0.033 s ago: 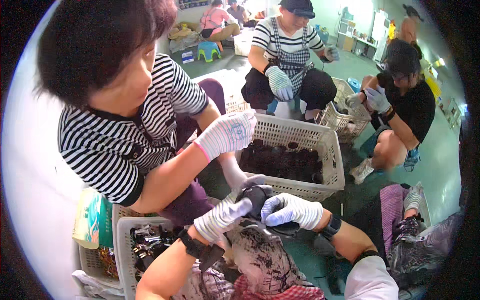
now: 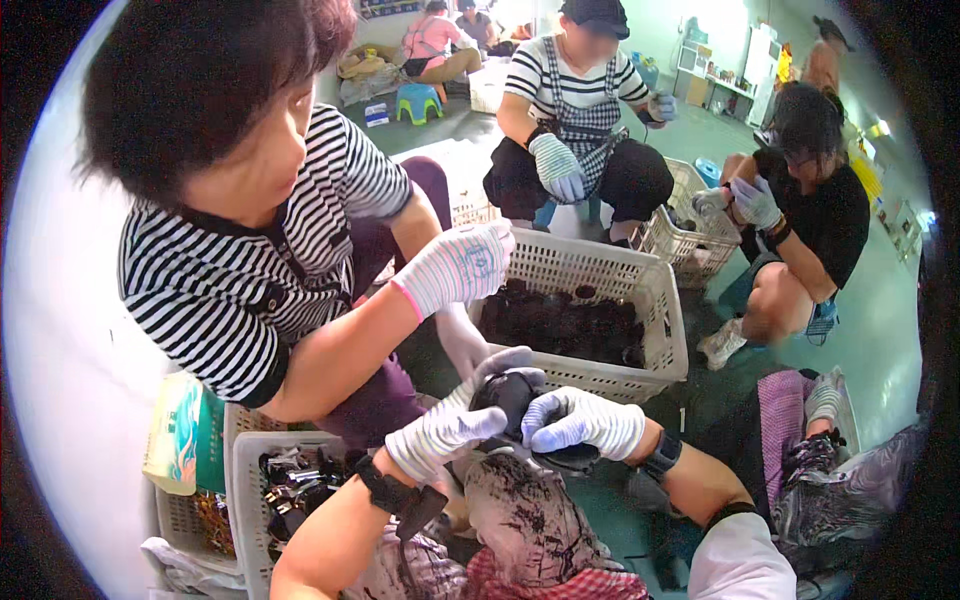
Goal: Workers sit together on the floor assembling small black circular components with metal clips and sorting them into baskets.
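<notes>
- Part (image 2: 508,395), black and rounded, held before the large crate's near edge (image 2: 600,372).
- Left hand (image 2: 450,430): gloved, clamped around the part's left side.
- Right hand (image 2: 585,420): gloved, fingertips together at the part's right edge; what they pinch is hidden.
- Large crate: dark pieces (image 2: 560,325) inside, reaching its near edge.

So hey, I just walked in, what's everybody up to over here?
The person wearing the camera has gloves on; their left hand holds a rounded black part. The right hand's fingertips are drawn together beside it; whether they grip anything is unclear. A co-worker in a striped shirt sits at the left. Ahead stands a pale crate of dark pieces; others work around the room.
</notes>
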{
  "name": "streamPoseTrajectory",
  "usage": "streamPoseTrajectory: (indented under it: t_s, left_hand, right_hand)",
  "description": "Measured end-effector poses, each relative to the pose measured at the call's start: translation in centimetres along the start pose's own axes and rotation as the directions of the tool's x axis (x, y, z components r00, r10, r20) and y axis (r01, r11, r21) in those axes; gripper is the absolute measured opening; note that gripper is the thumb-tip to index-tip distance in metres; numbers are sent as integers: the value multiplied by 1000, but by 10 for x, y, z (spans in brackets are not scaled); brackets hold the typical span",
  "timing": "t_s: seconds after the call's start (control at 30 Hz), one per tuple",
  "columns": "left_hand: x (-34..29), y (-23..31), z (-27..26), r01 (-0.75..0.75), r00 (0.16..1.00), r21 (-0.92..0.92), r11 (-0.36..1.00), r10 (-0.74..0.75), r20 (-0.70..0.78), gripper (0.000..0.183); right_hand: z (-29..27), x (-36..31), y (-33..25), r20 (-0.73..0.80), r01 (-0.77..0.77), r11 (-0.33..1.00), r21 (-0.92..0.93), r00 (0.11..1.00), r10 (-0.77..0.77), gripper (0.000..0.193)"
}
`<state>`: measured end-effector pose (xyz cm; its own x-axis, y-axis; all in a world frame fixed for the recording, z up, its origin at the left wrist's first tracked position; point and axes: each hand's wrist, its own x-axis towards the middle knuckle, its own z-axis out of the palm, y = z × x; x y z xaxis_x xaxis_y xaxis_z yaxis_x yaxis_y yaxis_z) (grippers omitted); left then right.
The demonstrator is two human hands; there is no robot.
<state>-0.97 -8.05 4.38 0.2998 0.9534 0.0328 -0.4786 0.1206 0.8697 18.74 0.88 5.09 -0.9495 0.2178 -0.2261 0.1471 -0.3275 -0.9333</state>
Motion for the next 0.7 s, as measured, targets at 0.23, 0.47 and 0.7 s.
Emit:
streamPoseTrajectory:
  t_s: [0.23,0.47,0.7]
  left_hand:
    - [-17,7,-1,-98,991,66,993,103,-82,67]
    - [-34,4,-10,-63,997,-344,937,42,-69,62]
    - [-48,-11,3,-161,985,-151,975,149,-88,69]
  right_hand:
    - [41,-4,-2,-82,-3,952,305,996,29,21]
    - [81,2,-2,-723,561,802,-205,465,-510,11]
    - [97,57,21,-534,417,616,-668,308,-787,12]
